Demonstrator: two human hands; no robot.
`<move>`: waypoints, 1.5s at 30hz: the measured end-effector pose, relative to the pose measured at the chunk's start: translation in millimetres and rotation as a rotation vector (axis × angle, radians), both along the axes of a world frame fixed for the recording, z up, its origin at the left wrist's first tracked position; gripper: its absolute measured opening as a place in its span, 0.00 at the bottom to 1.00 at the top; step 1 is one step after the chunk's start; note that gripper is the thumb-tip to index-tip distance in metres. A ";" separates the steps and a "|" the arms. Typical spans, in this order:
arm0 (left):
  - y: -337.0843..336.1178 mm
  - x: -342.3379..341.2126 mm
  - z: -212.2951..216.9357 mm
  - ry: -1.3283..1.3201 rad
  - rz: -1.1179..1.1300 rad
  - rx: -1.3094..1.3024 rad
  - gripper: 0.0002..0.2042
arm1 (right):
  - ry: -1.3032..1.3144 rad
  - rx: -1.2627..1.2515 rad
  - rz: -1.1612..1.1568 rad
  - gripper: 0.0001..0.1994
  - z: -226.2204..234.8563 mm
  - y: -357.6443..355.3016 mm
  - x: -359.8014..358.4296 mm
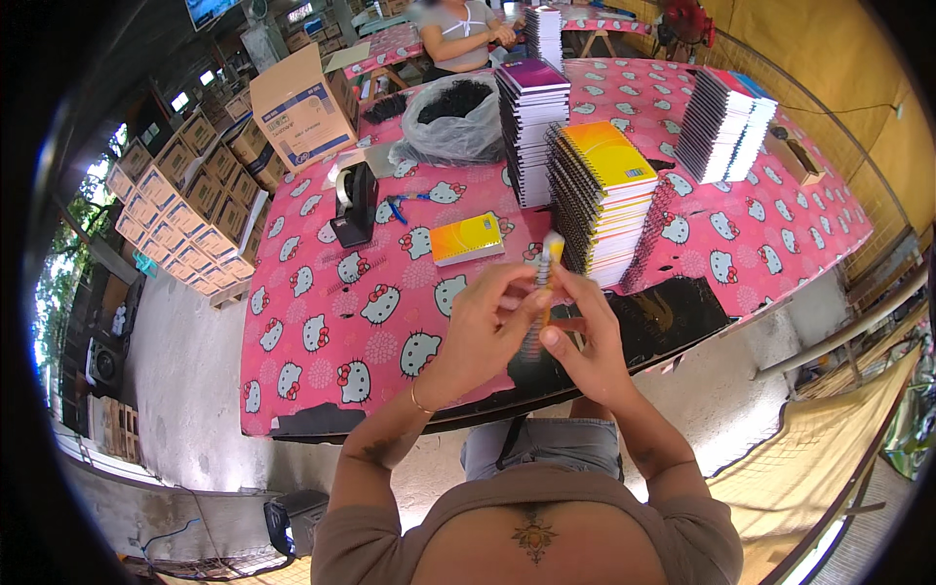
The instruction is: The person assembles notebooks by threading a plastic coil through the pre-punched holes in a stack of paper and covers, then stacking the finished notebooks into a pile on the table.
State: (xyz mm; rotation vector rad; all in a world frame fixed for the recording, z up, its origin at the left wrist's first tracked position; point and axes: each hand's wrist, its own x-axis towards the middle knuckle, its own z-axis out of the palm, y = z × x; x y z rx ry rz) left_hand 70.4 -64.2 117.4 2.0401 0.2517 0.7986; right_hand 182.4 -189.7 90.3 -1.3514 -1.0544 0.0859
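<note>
While fingertips of both hands pinch a small spiral notebook (546,283) edge-on above the table's near edge, the left hand (485,317) clasps its side and the right hand (588,336) closes around the wire binding, seemingly so the coil faces the eyes. Just beyond the knuckles stands a stack of yellow-covered notebooks (600,200), within easy reach, and 1 loose orange notebook (467,239) lies flat on the pink cartoon-cat tablecloth (322,292). Farther out sit a tape dispenser (355,205), a purple-topped stack (532,127), a bag of black coils (450,122), and a co-worker at the far table.
</note>
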 end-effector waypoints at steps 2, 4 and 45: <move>6.7 15.7 27.6 -0.192 0.029 0.419 0.16 | 0.220 0.011 0.125 0.28 19.4 -7.5 3.0; 42.9 53.4 39.3 -0.297 -0.006 0.623 0.17 | 0.245 -0.003 0.167 0.29 43.1 -2.5 35.0; 42.5 218.7 -23.4 -0.340 0.210 -0.410 0.42 | 0.768 -0.080 0.393 0.25 45.8 92.6 229.5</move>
